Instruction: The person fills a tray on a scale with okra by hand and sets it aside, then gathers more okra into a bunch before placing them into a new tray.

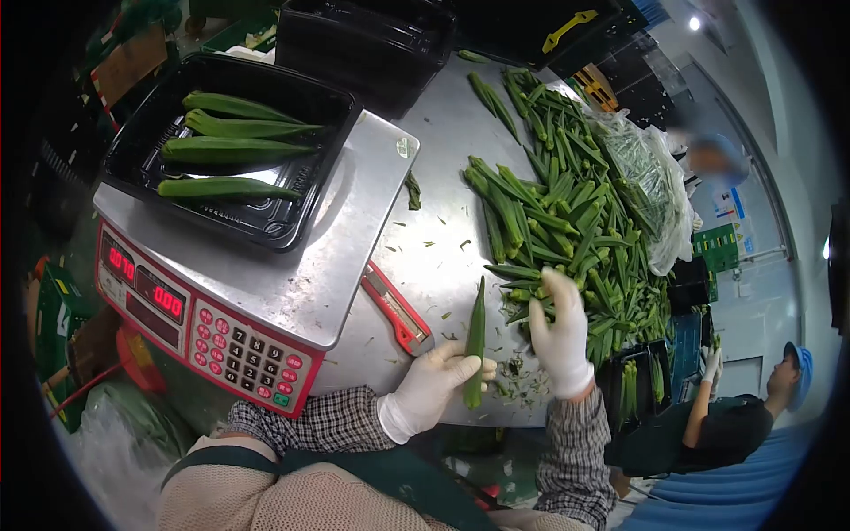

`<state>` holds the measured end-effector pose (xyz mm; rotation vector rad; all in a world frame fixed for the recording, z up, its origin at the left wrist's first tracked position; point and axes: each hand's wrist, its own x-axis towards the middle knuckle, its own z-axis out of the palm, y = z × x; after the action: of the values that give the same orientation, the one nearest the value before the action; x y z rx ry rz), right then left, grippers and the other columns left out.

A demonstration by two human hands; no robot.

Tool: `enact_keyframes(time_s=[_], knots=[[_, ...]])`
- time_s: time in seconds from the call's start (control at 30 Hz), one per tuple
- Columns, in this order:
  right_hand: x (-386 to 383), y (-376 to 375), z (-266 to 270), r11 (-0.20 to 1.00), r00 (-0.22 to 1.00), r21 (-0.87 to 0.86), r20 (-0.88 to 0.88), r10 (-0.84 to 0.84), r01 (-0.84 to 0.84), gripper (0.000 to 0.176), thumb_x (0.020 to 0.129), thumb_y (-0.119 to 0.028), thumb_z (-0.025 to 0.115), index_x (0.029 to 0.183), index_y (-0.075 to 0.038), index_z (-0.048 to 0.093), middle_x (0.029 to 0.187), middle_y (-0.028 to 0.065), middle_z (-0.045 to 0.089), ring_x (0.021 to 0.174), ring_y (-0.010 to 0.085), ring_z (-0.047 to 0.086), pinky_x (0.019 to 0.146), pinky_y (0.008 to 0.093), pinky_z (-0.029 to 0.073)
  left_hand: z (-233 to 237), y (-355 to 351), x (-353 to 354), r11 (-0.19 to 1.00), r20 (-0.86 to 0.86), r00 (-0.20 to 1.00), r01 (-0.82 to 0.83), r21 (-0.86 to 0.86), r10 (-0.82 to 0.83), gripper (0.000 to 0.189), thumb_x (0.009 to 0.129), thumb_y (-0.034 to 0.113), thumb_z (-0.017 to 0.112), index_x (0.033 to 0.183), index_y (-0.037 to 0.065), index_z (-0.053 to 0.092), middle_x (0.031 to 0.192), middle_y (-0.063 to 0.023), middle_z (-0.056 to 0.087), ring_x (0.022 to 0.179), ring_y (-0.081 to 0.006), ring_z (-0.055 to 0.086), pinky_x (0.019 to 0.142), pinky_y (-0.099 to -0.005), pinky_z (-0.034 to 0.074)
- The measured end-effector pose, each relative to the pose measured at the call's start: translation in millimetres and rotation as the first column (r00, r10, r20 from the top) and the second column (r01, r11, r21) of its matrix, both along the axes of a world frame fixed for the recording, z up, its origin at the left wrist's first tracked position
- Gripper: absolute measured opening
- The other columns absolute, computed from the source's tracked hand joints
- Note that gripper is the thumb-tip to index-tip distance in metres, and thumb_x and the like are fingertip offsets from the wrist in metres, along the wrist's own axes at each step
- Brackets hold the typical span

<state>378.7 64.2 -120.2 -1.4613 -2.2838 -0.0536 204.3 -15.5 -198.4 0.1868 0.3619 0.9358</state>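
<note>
White-gloved, our left hand (436, 382) closes round one okra pod (476, 332), keeping it upright clear of the okra pile (567, 212), where our right hand (560, 336) rests spread open, empty.

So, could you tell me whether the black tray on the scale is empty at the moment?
No, four green okra pods lie side by side inside the black tray that sits on the scale.

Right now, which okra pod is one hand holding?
The single pod gripped in the left hand, clear of the pile that the right hand touches; the four pods in the tray lie untouched.
</note>
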Motion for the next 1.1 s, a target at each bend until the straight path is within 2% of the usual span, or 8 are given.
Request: enact_keyframes(time_s=[0.17, 0.3, 0.43, 0.77, 0.93, 1.0, 1.07, 1.1], knots=[[-27.7, 81.7, -22.4, 0.981, 0.970, -0.009, 0.149, -0.192, 0.196, 0.041, 0.075, -0.017, 0.066, 0.110, -0.001, 0.054, 0.102, 0.0194, 0.058, 0.091, 0.0348, 0.058, 0.076, 0.0394, 0.048, -2.0, -0.2, -3.4, 0.999, -0.035, 0.999, 0.034, 0.016, -0.033, 0.035, 0.091, 0.017, 0.054, 0.117, -0.004, 0.044, 0.108, -0.0133, 0.058, 0.097, -0.0199, 0.058, 0.083, -0.0305, 0.049], [6.2, 98.6, -40.4, 0.901, 0.878, -0.347, -0.302, -0.371, 0.261, 0.034, 0.081, -0.015, 0.062, 0.109, 0.003, 0.056, 0.079, 0.0117, 0.064, 0.061, 0.0175, 0.059, 0.058, 0.0274, 0.048, 1.1, 2.2, -4.9, 1.000, -0.037, 0.999, 0.017, 0.007, -0.016, 0.038, 0.092, 0.016, 0.053, 0.122, -0.003, 0.041, 0.111, -0.0148, 0.057, 0.099, -0.0215, 0.058, 0.085, -0.0322, 0.049], [-0.7, 49.0, -14.3, 0.788, 0.478, -0.614, -0.701, -0.529, -0.029, 0.030, 0.088, -0.016, 0.057, 0.109, 0.006, 0.055, 0.081, 0.0070, 0.063, 0.057, 0.0081, 0.052, 0.053, 0.0197, 0.042, -1.7, -1.2, -0.6, 1.000, -0.017, 1.000, 0.017, -0.006, -0.017, 0.042, 0.092, 0.014, 0.052, 0.129, 0.000, 0.037, 0.114, -0.0158, 0.055, 0.101, -0.0233, 0.057, 0.086, -0.0344, 0.048], [1.5, -42.5, 0.6, 0.764, 0.090, -0.520, -0.844, -0.529, -0.383, 0.027, 0.093, -0.016, 0.049, 0.110, 0.003, 0.055, 0.083, 0.0066, 0.062, 0.065, 0.0111, 0.054, 0.061, 0.0235, 0.046, -3.4, -3.4, 1.2, 0.996, -0.063, 0.998, 0.003, 0.085, 0.002, 0.043, 0.091, 0.014, 0.053, 0.128, 0.000, 0.037, 0.121, -0.0150, 0.051, 0.109, -0.0252, 0.053, 0.090, -0.0368, 0.047], [-8.5, -112.4, 1.2, 0.809, 0.470, -0.577, -0.748, -0.468, -0.113, 0.032, 0.089, -0.010, 0.050, 0.116, 0.006, 0.049, 0.090, 0.0093, 0.061, 0.072, 0.0119, 0.056, 0.067, 0.0244, 0.047, 5.0, -13.4, 15.0, 0.981, -0.120, 0.993, 0.008, 0.191, 0.015, 0.043, 0.092, 0.013, 0.051, 0.130, -0.002, 0.038, 0.119, -0.0108, 0.053, 0.107, -0.0197, 0.053, 0.092, -0.0320, 0.044], [-3.7, -155.1, -35.4, 0.871, 0.487, -0.491, -0.760, -0.431, 0.006, 0.038, 0.080, -0.001, 0.060, 0.117, 0.005, 0.051, 0.092, 0.0056, 0.060, 0.081, 0.0122, 0.057, 0.076, 0.0232, 0.045, 18.0, -33.2, 35.6, 0.972, -0.166, 0.985, 0.076, 0.220, -0.040, 0.041, 0.092, 0.012, 0.049, 0.130, -0.003, 0.040, 0.117, -0.0087, 0.054, 0.105, -0.0159, 0.052, 0.091, -0.0277, 0.043], [5.8, -181.3, -27.3, 0.832, 0.697, -0.503, -0.511, -0.504, 0.233, 0.039, 0.080, -0.003, 0.062, 0.117, 0.004, 0.051, 0.099, 0.0064, 0.059, 0.088, 0.0121, 0.056, 0.079, 0.0239, 0.045, 18.3, -52.9, 60.7, 0.961, -0.133, 0.990, 0.072, 0.267, -0.037, 0.041, 0.091, 0.011, 0.049, 0.129, -0.003, 0.043, 0.116, -0.0067, 0.054, 0.103, -0.0124, 0.051, 0.090, -0.0246, 0.041], [12.4, -193.0, -30.7, 0.846, 0.654, -0.477, -0.565, -0.504, 0.240, 0.039, 0.080, -0.004, 0.062, 0.116, 0.004, 0.050, 0.100, 0.0065, 0.059, 0.088, 0.0123, 0.056, 0.079, 0.0243, 0.045, 20.2, -61.0, 69.6, 0.954, -0.192, 0.978, 0.127, 0.272, -0.075, 0.041, 0.091, 0.010, 0.049, 0.129, -0.003, 0.043, 0.117, -0.0066, 0.054, 0.104, -0.0124, 0.051, 0.092, -0.0247, 0.041]])
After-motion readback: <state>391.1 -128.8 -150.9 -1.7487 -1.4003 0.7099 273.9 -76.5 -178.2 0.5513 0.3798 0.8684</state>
